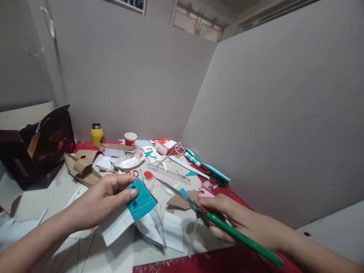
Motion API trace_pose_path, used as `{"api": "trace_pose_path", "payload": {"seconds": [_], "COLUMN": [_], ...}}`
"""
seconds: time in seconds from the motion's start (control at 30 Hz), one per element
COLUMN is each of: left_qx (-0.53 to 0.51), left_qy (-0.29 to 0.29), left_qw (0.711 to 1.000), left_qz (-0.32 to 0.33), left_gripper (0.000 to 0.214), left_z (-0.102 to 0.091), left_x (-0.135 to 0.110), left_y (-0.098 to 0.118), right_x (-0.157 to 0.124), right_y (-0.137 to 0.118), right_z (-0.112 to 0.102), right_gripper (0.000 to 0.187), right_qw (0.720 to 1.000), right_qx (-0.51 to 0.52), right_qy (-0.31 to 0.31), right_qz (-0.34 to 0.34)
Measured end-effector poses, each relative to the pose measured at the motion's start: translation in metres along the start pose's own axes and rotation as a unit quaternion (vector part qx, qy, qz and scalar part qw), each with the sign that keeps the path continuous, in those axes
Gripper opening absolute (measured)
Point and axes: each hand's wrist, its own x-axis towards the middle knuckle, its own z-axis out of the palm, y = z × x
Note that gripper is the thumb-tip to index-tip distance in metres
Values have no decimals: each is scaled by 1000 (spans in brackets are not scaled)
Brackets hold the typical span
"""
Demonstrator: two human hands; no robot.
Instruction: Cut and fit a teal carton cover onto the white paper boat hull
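My left hand (pixel 99 199) pinches a piece of teal-and-white card (pixel 145 206) with dark printed characters, thumb on its front. Closed around green-handled scissors (pixel 244 237), my right hand (pixel 239 218) points the blades left toward the card, with a gap between them. Whether the blades are parted is hard to tell. Beneath the card lie white paper pieces (pixel 173 231). A brown cardboard scrap (pixel 182 201) lies under the scissors, and a clear ruler (pixel 170 173) lies beyond the blade tips.
A dark box (pixel 34 151) stands at the left. At the back are a yellow bottle (pixel 97 135), a paper cup (pixel 130 139) and a red-and-white carton (pixel 165 146). A glue stick (pixel 193 158) lies by the right wall (pixel 273 102). Scraps cover the board on the red table (pixel 176 263).
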Motion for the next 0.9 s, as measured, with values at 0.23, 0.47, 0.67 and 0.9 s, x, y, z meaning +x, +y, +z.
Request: {"api": "trace_pose_path", "payload": {"seconds": [0.23, 0.47, 0.67, 0.9], "left_qx": [-37, 31, 209, 299], "left_qy": [7, 91, 204, 154], "left_qw": [999, 988, 924, 887], "left_qz": [2, 121, 248, 317], "left_gripper": [25, 11, 5, 31], "left_z": [12, 28, 24, 20], "left_x": [1, 0, -1, -2], "left_y": [-7, -17, -18, -20], "right_x": [15, 54, 65, 60], "right_y": [-2, -25, -26, -29], "right_z": [30, 88, 101, 100], "right_gripper": [12, 18, 22, 27], "right_qw": [961, 842, 802, 793], "right_qx": [254, 518, 537, 540], "right_qy": [76, 133, 247, 273], "right_qz": [82, 72, 90, 71]}}
